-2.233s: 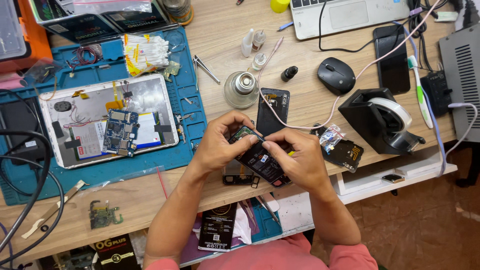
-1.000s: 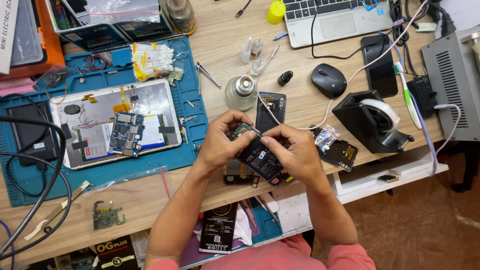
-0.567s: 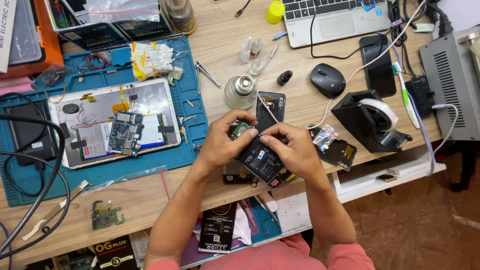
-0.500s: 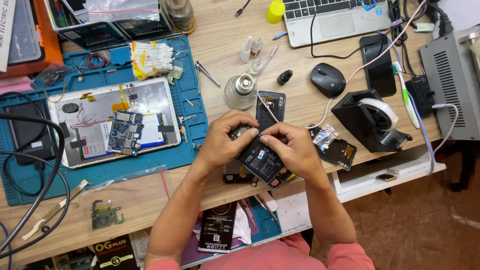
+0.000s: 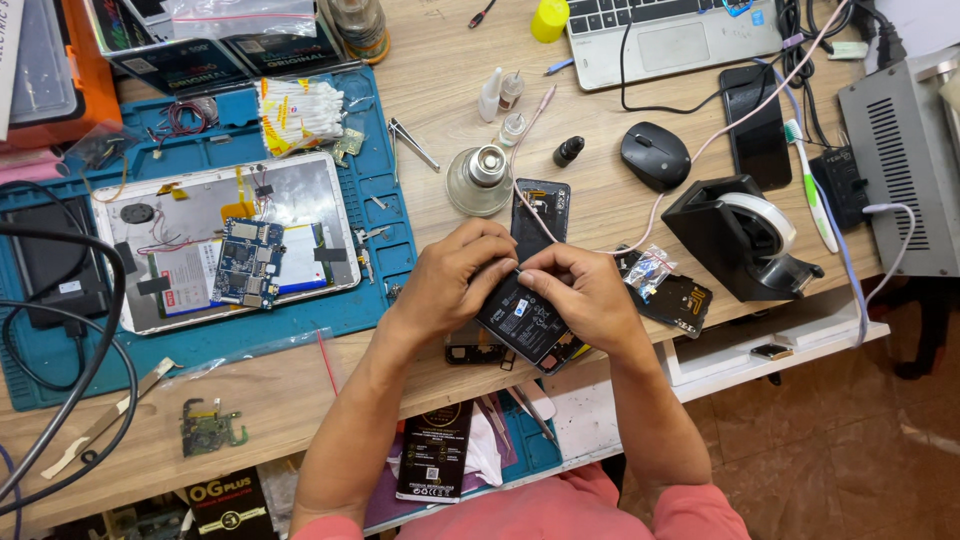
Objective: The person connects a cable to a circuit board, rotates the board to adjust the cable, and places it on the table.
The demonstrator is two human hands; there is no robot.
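Opened black phone (image 5: 528, 318) at near centre of wooden worktop (image 5: 440, 120), between both hands: left hand (image 5: 455, 280), right hand (image 5: 575, 292). Blue rubber mat (image 5: 375, 215) to the left, carrying opened white tablet (image 5: 225, 240). Black tape dispenser (image 5: 745, 245) right. Black computer mouse (image 5: 655, 157) behind it; silver laptop (image 5: 670, 35) at far edge.

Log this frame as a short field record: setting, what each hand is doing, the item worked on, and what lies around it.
Setting: cluttered wooden workbench, seen from above
Left hand: left hand grips the opened phone from its left side
Right hand: right hand holds the phone's right side, fingers pinched at its top edge
Item: dark phone, back off, battery showing
Left of hands: opened tablet on blue mat
Right of hands: black tape dispenser, mouse
Far edge: laptop
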